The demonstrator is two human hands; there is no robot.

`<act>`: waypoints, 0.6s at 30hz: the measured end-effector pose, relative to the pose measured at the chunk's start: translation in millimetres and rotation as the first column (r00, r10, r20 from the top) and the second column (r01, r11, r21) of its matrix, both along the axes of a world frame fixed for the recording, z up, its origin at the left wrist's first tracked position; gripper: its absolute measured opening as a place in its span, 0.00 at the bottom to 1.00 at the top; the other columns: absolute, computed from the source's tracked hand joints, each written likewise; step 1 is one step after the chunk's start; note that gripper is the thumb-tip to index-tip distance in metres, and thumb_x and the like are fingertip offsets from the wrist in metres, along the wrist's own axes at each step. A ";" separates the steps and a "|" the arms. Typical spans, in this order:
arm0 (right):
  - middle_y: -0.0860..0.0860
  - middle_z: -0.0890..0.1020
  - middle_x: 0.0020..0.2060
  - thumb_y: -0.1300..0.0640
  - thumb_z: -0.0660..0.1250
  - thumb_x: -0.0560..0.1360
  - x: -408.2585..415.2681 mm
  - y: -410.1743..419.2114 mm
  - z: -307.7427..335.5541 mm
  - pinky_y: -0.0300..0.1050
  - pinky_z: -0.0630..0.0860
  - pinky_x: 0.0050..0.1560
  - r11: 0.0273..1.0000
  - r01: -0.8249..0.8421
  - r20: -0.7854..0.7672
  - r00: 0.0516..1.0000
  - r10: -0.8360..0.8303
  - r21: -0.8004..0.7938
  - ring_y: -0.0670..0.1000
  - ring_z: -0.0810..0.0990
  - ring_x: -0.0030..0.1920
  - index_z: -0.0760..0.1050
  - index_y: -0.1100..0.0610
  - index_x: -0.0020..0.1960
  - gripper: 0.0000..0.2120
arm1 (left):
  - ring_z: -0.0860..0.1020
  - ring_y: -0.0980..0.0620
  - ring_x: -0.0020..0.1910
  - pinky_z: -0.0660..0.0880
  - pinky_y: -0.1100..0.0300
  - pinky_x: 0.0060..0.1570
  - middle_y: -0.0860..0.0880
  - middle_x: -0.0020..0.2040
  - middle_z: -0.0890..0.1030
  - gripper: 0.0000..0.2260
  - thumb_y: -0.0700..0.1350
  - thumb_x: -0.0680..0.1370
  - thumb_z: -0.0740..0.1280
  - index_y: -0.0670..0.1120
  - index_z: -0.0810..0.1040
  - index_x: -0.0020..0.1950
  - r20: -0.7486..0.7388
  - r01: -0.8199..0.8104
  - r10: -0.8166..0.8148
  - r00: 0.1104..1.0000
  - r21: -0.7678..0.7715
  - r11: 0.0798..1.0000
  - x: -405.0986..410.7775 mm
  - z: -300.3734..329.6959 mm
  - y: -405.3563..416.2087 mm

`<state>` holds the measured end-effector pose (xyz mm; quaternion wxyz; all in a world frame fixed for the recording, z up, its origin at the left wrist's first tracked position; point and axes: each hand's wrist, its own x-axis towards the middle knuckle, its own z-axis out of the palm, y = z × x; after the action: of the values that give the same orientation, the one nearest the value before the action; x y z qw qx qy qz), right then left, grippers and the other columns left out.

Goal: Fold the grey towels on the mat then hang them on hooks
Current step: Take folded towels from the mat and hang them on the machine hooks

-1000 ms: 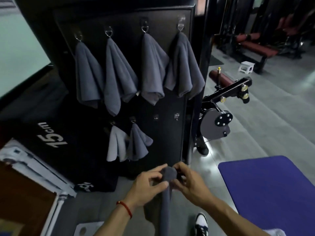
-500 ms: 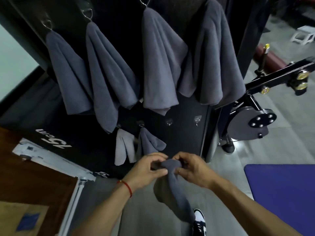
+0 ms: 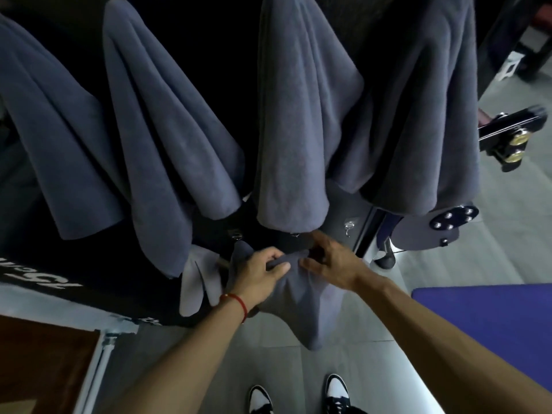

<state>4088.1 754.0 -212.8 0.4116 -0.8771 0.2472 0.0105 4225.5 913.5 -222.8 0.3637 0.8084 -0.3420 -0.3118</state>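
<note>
Towel held in the hands (image 3: 301,297): plain grey, no pattern.
Four large hung towels (image 3: 295,121): same slate grey with a bluish cast, unpatterned.
Small hung towel (image 3: 195,282): paler, light grey.
Board (image 3: 206,40): black; white lettering (image 3: 35,279) at its lower left.
Mat (image 3: 493,318): solid purple-blue.
Floor (image 3: 507,240): pale grey.
Wrist band (image 3: 237,303) on the left arm: red.
Shoes (image 3: 336,391): black and white panels.
Panel, lower left (image 3: 38,363): dark reddish brown with a white frame.
Machine knobs (image 3: 518,147): brass-yellow on black.
</note>
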 end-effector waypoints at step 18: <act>0.53 0.83 0.55 0.40 0.66 0.78 29.3 -27.9 -65.1 0.51 0.77 0.55 0.979 0.143 -0.022 0.989 -0.147 -0.147 0.57 0.81 0.55 0.78 0.50 0.59 0.16 | 0.78 0.51 0.49 0.68 0.62 0.47 0.51 0.48 0.81 0.06 0.46 0.81 0.67 0.45 0.79 0.56 0.144 -0.082 0.072 0.987 0.067 0.994 16.3 -24.8 -42.6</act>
<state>4117.3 726.1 -277.9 0.3424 -0.8840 0.3174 -0.0230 4241.9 870.9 -247.7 0.3207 0.8537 -0.3240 -0.2517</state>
